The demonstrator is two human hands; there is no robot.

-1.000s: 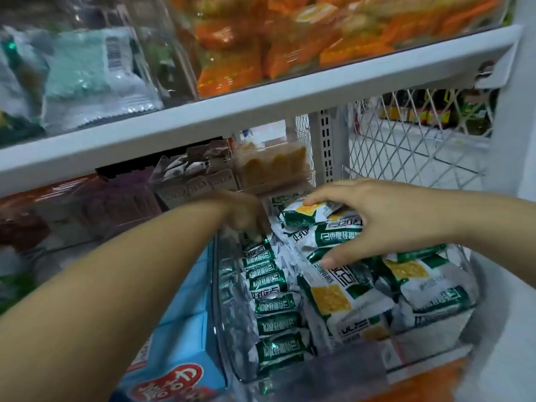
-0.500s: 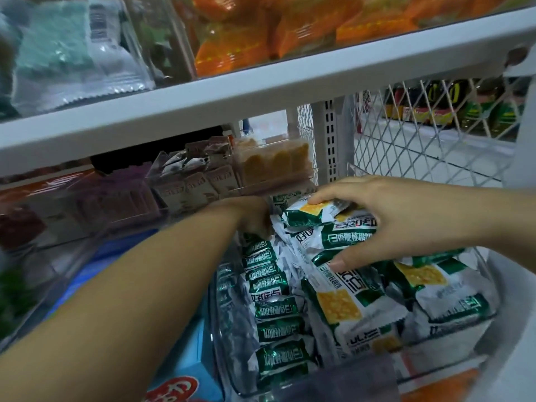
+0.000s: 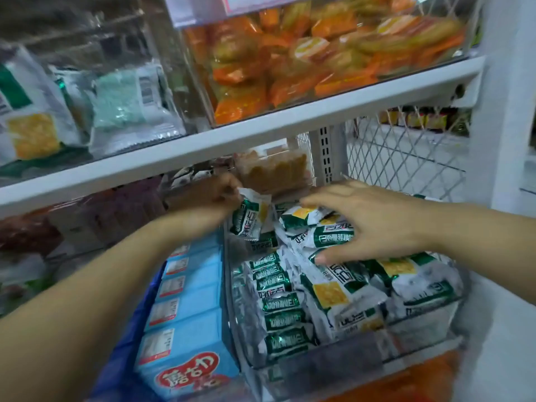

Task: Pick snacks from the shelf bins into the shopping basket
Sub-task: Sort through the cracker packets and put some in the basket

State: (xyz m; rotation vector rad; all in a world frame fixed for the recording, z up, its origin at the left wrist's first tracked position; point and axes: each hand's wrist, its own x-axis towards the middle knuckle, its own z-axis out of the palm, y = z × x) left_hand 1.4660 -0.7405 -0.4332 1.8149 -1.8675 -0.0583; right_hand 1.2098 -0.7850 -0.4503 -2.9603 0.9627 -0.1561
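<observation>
Head view, lower shelf. My left hand (image 3: 216, 195), at centre frame just under the white shelf edge (image 3: 261, 134), is closed on one green-and-white snack packet (image 3: 251, 217), pinching its top seam so that the packet hangs clear above the back left corner of the clear bin (image 3: 420, 348). My right hand (image 3: 374, 224), right of centre, is spread with fingers curled over the heap of matching packets (image 3: 333, 288) that fills the bin; the thumb tip touches a wrapper, but I cannot tell whether any packet is truly gripped. To the lower left of the bin stands a row of blue boxes (image 3: 185, 329); in the upper part of the frame a second clear bin holds orange packets (image 3: 290, 71). The shopping basket is not clearly in view (a dark blue edge beside the boxes may belong to it, though I cannot confirm this). Judged progress: one packet is lifted but not yet delivered; carrying it to the basket remains, as does any further picking.
</observation>
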